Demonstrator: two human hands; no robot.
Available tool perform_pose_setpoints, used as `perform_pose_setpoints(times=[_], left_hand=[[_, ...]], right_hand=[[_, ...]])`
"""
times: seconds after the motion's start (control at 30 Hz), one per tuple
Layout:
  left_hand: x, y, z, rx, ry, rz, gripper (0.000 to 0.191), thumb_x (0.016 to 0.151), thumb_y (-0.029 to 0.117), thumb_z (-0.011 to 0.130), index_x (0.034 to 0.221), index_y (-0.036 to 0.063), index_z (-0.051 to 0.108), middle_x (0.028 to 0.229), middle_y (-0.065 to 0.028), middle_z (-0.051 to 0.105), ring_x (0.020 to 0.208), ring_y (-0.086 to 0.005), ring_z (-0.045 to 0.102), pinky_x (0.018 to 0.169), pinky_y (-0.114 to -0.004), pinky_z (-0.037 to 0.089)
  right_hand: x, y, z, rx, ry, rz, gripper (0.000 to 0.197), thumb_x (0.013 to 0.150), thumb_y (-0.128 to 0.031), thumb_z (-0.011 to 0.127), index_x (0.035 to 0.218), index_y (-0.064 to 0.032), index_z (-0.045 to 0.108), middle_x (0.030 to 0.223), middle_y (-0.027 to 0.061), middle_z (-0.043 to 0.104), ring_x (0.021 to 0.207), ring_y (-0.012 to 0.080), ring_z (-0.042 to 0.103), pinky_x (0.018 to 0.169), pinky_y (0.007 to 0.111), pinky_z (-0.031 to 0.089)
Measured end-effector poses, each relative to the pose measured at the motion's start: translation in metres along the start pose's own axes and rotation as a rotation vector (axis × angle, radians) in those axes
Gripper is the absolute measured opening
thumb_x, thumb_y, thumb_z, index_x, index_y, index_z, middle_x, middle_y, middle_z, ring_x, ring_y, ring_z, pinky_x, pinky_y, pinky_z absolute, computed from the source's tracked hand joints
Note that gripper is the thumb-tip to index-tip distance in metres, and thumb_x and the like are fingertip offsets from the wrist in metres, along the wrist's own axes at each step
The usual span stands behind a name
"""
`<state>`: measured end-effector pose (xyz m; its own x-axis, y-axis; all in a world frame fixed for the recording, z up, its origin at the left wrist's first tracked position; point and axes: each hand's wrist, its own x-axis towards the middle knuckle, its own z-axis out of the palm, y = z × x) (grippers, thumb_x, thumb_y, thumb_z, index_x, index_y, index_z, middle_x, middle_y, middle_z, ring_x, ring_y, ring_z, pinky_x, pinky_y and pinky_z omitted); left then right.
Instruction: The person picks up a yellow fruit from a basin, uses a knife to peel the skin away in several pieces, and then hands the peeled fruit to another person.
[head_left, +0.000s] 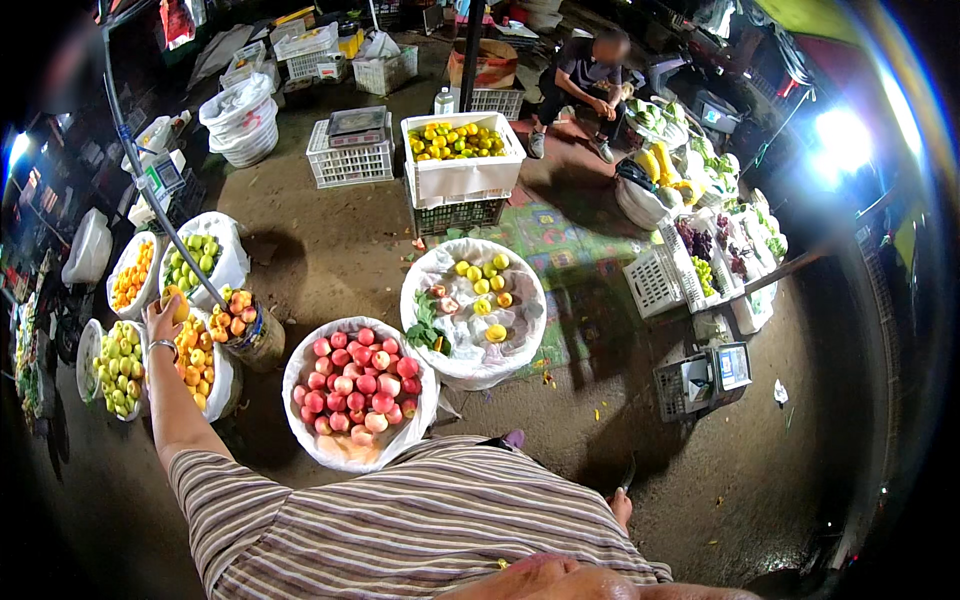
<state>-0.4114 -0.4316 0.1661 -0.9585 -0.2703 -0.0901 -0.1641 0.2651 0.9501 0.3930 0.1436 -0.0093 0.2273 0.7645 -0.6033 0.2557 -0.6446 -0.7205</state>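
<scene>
At the far left my left hand (162, 319) is closed around a yellow-orange fruit (177, 303), above a lined basket of orange-yellow fruit (196, 360). A basket of green fruit (196, 259) stands just beyond it, and one of yellow-green pears (120, 367) is to its left. Low at the right, beside my striped shirt, my right hand (621, 506) grips a knife (629, 474), its blade pointing away from me. In front of my body are a basket of red nectarines (360, 382) and a wide lined basket (472, 300) with a few yellow fruits, cut pieces and green leaves.
A metal pole (131, 150) slants down near my left hand to a bucket (259, 337) heaped with peaches. Ahead stands a white crate (469, 176) of small citrus. A seated person (585, 82) is beyond it. Grapes in crates (694, 262) and a dark crate (679, 386) are at right.
</scene>
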Motion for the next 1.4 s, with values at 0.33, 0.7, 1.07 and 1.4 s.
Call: perform_pose_setpoints(times=[0.33, 0.7, 1.07, 1.4], left_hand=[[0.023, -0.051, -0.019, -0.026, 0.012, -0.086, 0.084, 0.064, 0.040, 0.080, 0.129, 0.0102, 0.036, 0.125, -0.0107, 0.040, 0.106, -0.0306, 0.047, 0.062, -0.040, 0.051], [-0.022, -0.124, -0.009, -0.142, -0.026, -0.255, 0.068, 0.071, 0.031, 0.075, 0.126, 0.0125, 0.039, 0.113, -0.0102, 0.050, 0.091, -0.0276, 0.054, 0.064, -0.040, 0.050], [-0.139, -0.148, 0.066, -0.167, -0.138, -0.528, 0.067, 0.071, 0.039, 0.075, 0.124, 0.0196, 0.038, 0.111, -0.0071, 0.051, 0.094, -0.0244, 0.053, 0.074, -0.036, 0.048], [-0.164, -0.167, 0.062, -0.206, -0.124, -0.567, 0.068, 0.070, 0.039, 0.076, 0.123, 0.0194, 0.039, 0.112, -0.0081, 0.051, 0.097, -0.0247, 0.053, 0.080, -0.039, 0.047]], right_hand=[[-0.018, -0.052, 0.038, 0.688, -0.113, 0.225, 0.024, 0.090, -0.037, 0.052, 0.077, -0.0172, 0.050, 0.058, -0.0025, 0.049, 0.041, 0.0096, 0.040, 0.035, 0.024, 0.029], [-0.253, -0.282, 0.112, 1.128, -1.364, -0.155, 0.016, 0.094, -0.025, 0.048, 0.102, -0.0121, 0.054, 0.060, -0.0045, 0.042, 0.047, 0.0029, 0.037, 0.043, 0.018, 0.037], [-0.357, -0.342, 0.081, 0.898, -2.015, -0.744, 0.013, 0.090, -0.023, 0.053, 0.085, -0.0112, 0.052, 0.058, 0.0021, 0.048, 0.043, 0.0123, 0.043, 0.073, 0.052, 0.047], [-0.358, -0.347, 0.091, 0.876, -2.046, -0.736, 0.010, 0.092, -0.017, 0.045, 0.088, -0.0109, 0.052, 0.059, 0.0061, 0.048, 0.041, 0.0136, 0.042, 0.067, 0.049, 0.049]])
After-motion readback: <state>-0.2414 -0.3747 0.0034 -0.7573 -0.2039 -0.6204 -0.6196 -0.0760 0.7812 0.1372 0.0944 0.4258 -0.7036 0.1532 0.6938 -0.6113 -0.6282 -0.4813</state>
